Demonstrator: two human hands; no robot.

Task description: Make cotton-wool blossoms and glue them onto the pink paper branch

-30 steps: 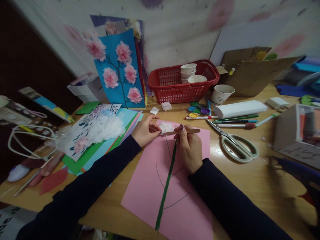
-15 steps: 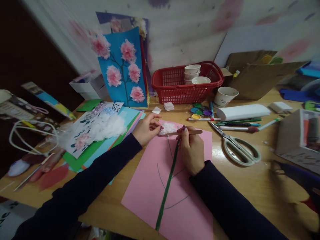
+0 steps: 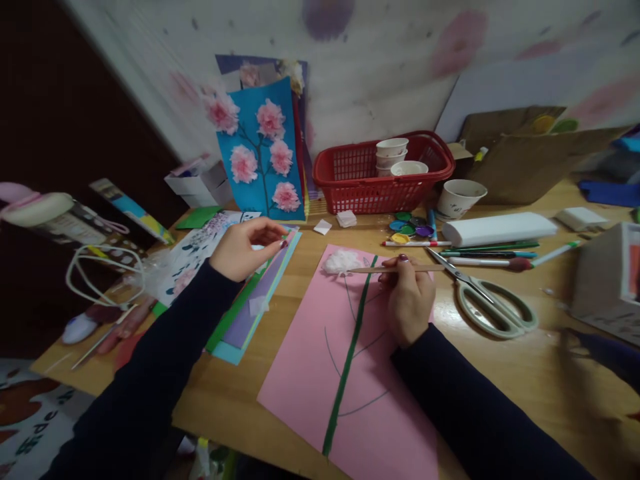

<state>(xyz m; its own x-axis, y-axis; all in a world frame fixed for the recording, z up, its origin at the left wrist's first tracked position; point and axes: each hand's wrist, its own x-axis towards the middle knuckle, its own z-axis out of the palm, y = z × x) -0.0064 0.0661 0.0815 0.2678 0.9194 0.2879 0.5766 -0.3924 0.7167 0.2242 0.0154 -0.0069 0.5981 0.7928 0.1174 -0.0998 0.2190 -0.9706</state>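
My right hand [image 3: 413, 297] grips a thin wooden craft stick [image 3: 365, 270] above the pink paper [image 3: 300, 373]. The stick's left tip touches or nearly touches a tuft of white cotton [image 3: 341, 261] at the sheet's top left corner. A dark green stripe [image 3: 345, 373] runs up the paper, with thin pencil curves branching from it. My left hand [image 3: 245, 250] is over the stack of coloured papers [image 3: 250, 307] at the left. Its fingers are apart and slightly bent, and the hand hides most of the cotton pile beneath it.
Scissors [image 3: 493, 303], pens and a white roll [image 3: 500, 229] lie to the right of the paper. Behind stand a red basket [image 3: 355, 197] with paper cups, a loose cup [image 3: 461, 198], small paint pots [image 3: 407, 227] and a blue flower picture [image 3: 260, 153]. A white-corded bag [image 3: 105, 267] sits at the left.
My left hand has left the cotton tuft on the pink paper and moved left over the paper stack. My right hand still holds the stick by the tuft. The view has shifted slightly left.
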